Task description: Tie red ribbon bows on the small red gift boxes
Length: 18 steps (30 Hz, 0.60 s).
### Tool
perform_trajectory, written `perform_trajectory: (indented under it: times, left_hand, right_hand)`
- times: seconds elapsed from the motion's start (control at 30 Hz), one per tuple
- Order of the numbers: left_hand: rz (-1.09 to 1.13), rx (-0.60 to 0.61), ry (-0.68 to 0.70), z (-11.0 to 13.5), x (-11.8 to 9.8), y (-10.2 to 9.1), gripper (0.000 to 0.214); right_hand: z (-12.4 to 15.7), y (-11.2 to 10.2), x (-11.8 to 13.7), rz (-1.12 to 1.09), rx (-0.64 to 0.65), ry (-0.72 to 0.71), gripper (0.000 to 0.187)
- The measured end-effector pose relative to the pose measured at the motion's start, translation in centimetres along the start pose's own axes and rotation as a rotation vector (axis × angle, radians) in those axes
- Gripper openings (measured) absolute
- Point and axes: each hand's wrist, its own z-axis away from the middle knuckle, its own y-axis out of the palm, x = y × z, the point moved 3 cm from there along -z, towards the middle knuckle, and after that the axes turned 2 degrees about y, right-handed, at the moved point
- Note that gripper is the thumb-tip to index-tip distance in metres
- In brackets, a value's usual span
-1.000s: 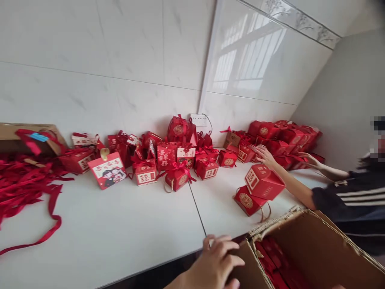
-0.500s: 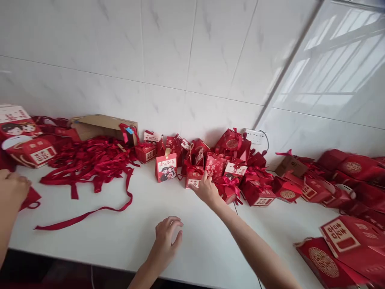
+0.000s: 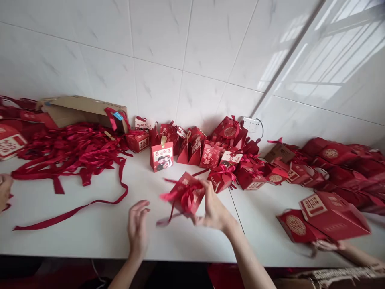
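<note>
My right hand [image 3: 214, 208] grips a small red gift box with a ribbon bow [image 3: 185, 195], lifted just above the white counter [image 3: 90, 224]. The box is blurred by motion. Left of it my left hand [image 3: 137, 224] hovers over the counter with fingers spread, holding nothing. Behind, a row of similar red gift boxes [image 3: 222, 160] lines the tiled wall, one with a cartoon couple picture [image 3: 161, 156].
A heap of red ribbons [image 3: 72, 152] and a flat cardboard box [image 3: 81, 110] lie at back left. Larger red boxes [image 3: 331, 214] sit at right, where another person's arm [image 3: 355, 253] reaches in. Another person's hand [image 3: 4, 190] shows at the left edge. A wall socket [image 3: 251, 124] is behind.
My right hand has pulled a bow-tied red box out of the row toward me. My left hand rose and opened beside it. The view shifted slightly left.
</note>
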Motion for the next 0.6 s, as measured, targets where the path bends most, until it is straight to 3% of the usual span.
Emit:
perform_trajectory:
  times: [0.07,0.17,0.27,0.33,0.4,0.53,0.6]
  left_hand:
    - [0.037,0.007,-0.052,-1.0,0.2,-0.5,0.028]
    - [0.008,0.311,-0.154,-1.1,-0.4,0.9,0.039]
    - [0.004,0.627,-0.225,0.6,-1.4,3.2,0.055]
    - [0.041,0.725,-0.263,2.0,-1.7,4.4,0.06]
    - [0.027,0.734,-0.244,3.1,-1.8,5.0,0.061]
    - [-0.179,0.73,-0.068,5.1,-2.0,5.3,0.052]
    - [-0.212,0.769,-0.059,5.7,-2.3,5.8,0.04]
  right_hand:
    - [3.1,0.7,1.5,-0.104,0.133,-0.026,0.098]
    - [6.1,2.2,1.8,-0.214,0.24,0.057,0.107]
    - [7.4,2.8,0.8,-0.236,0.147,0.154,0.107]
    - [7.8,2.9,0.0,-0.264,0.08,0.187,0.102]
    - [8.3,2.5,-0.9,-0.29,-0.02,0.268,0.092]
    - [10.2,0.9,-2.7,-0.429,-0.292,0.557,0.057]
    - [11.3,0.3,-3.1,-0.588,-0.329,0.639,0.043]
